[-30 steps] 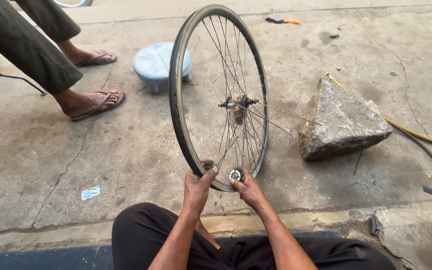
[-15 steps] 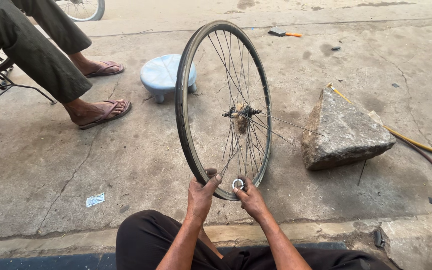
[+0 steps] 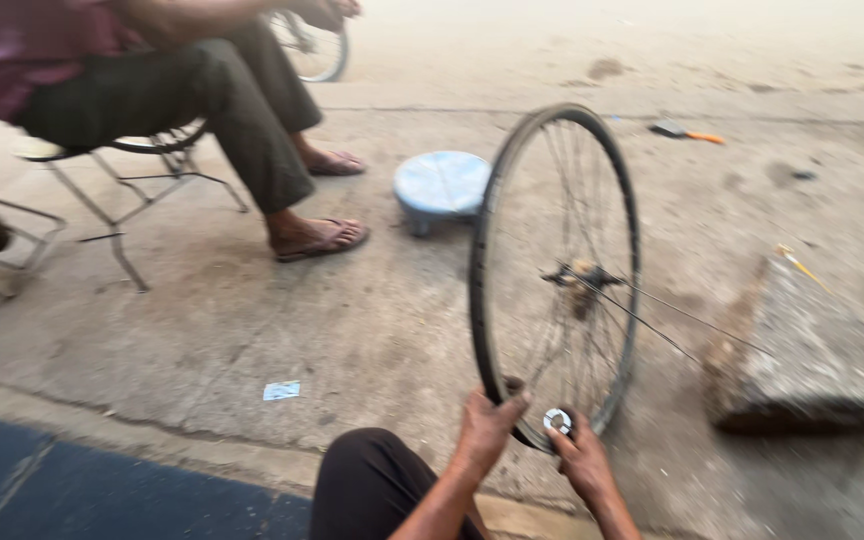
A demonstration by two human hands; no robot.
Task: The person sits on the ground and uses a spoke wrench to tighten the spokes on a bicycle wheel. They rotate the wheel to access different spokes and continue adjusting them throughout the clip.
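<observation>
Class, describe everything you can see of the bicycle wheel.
The bicycle wheel is a bare dark metal rim with thin wire spokes and a central hub, no tyre. It stands upright on the concrete. The left hand grips its lower rim; the right hand holds a small round silver tool against it. One loose spoke sticks out sideways.

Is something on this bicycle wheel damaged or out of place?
Yes. One loose spoke sticks out sideways from the hub of the bicycle wheel, pointing toward the stone block instead of running to the rim. The left hand grips the rim's bottom; the right hand holds a small round tool there.
</observation>
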